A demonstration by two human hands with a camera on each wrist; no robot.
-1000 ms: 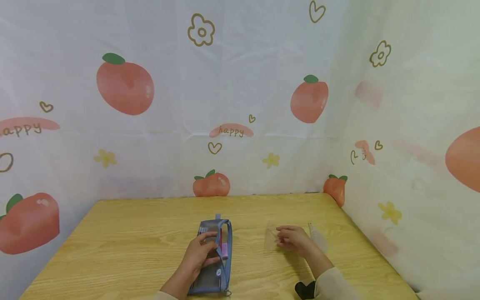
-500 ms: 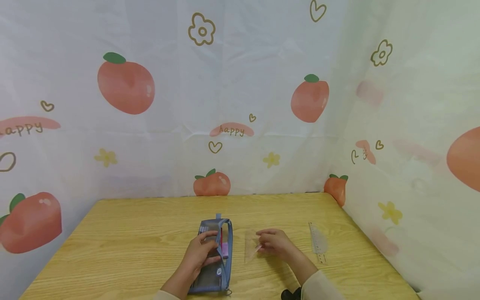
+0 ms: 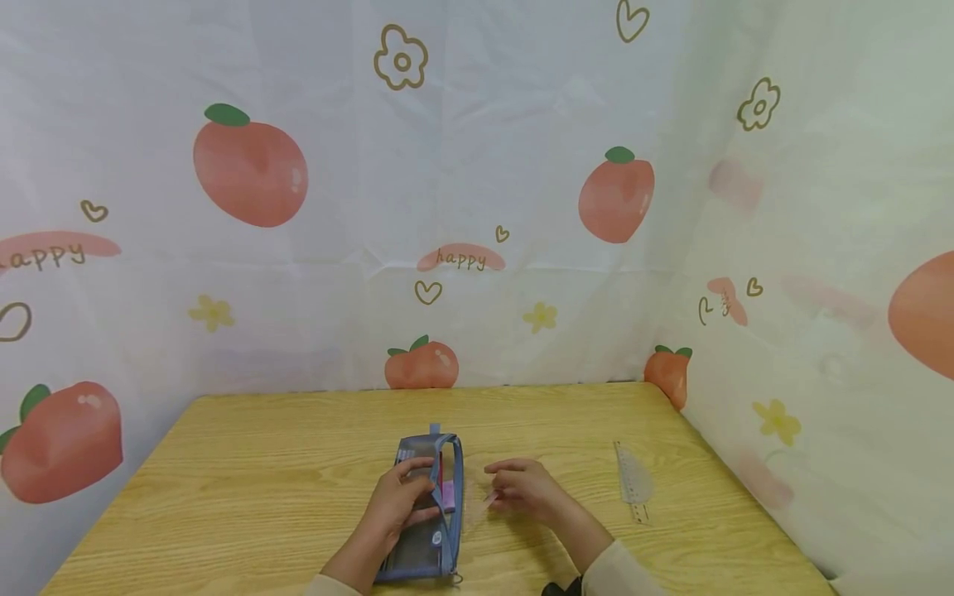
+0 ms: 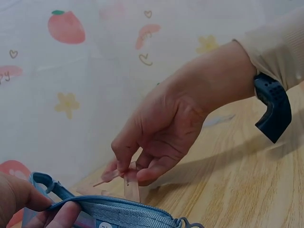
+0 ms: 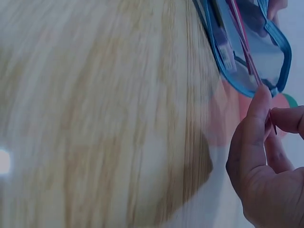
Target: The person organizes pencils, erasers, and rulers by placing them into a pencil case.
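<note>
A blue-grey mesh pencil case lies on the table with its zip edge gaping. My left hand rests across it, fingers and thumb pinching the near side of the opening in the left wrist view. Inside show a purple block and a thin red item. My right hand pinches a clear plastic set square between thumb and fingers, just right of the opening. In the right wrist view the set square is edge-on, a thin reddish line overlapping the case mouth.
A clear ruler with a rounded protractor shape lies flat on the wooden table to the right. White cloth with printed peaches hangs behind and at the sides. A dark wrist device sits on the right forearm.
My right hand has carried the set square leftward, from near the protractor-shaped ruler to beside the pencil case. The left hand has stayed on the case, holding its opening.
</note>
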